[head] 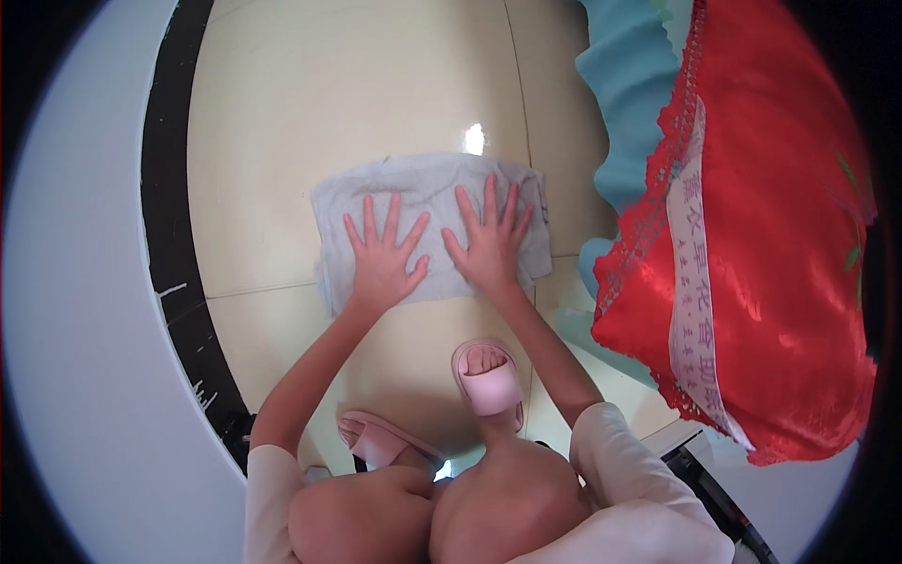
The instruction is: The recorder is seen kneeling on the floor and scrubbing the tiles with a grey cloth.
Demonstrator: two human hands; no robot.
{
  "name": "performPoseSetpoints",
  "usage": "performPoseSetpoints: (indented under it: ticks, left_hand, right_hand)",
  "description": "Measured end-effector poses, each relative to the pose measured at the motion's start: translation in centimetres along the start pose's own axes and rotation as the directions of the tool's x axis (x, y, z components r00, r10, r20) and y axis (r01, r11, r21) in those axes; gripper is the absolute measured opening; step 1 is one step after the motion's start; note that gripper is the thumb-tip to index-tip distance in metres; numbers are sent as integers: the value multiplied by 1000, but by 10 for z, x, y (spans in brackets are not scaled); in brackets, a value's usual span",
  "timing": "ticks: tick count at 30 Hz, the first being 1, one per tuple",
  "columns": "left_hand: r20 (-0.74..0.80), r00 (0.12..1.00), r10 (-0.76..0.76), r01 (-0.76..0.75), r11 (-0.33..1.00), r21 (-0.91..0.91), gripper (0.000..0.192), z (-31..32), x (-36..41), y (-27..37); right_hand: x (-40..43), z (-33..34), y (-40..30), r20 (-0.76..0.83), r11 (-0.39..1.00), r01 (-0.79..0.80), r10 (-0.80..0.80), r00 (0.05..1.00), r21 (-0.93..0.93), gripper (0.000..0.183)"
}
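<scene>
A folded light grey cloth (437, 278) lies spread on the beige tiled floor in front of me. My left hand (384, 261) rests palm down on its left part, fingers spread. On its right part my right hand (491, 243) also lies flat with the fingers apart. Neither hand grips the cloth; both press on or touch its top. Some creases run across the cloth near the fingertips.
Glossy floor tiles (352, 84) surround the cloth. A white wall (77, 247) with a black skirting strip (169, 176) stands at left. Red satin fabric (782, 247) and blue ruffled fabric (634, 92) hang at right. My feet, in pink slippers (493, 391), are close below the cloth.
</scene>
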State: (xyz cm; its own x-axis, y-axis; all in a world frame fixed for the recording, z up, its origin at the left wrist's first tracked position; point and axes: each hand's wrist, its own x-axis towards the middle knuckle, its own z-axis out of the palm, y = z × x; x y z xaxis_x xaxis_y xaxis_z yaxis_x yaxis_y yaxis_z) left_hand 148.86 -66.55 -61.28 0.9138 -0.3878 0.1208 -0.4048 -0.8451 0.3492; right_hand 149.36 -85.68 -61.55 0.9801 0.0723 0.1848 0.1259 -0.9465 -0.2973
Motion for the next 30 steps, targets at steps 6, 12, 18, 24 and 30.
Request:
performPoseSetpoints:
  ticks: [6,12,18,24,30]
  left_hand:
    - [110,993,45,-43,999,-22,65,7,27,-8]
    - [81,974,214,-211,977,-39,65,25,127,-19]
    - [-164,971,172,-169,985,34,63,43,236,-29]
    - [-132,985,114,-108,993,52,68,33,230,-28]
    - [-170,966,194,-187,981,60,60,38,177,-31]
  right_hand:
    - [6,14,10,0,987,-103,104,995,-125,66]
    - [69,16,53,-129,958,-197,173,976,-209,64]
    - [194,36,112,-274,972,-96,34,961,-213,59]
    - [195,39,109,-235,958,-71,3,972,-279,63]
    - [126,39,86,-253,975,-45,-12,968,-219,59]
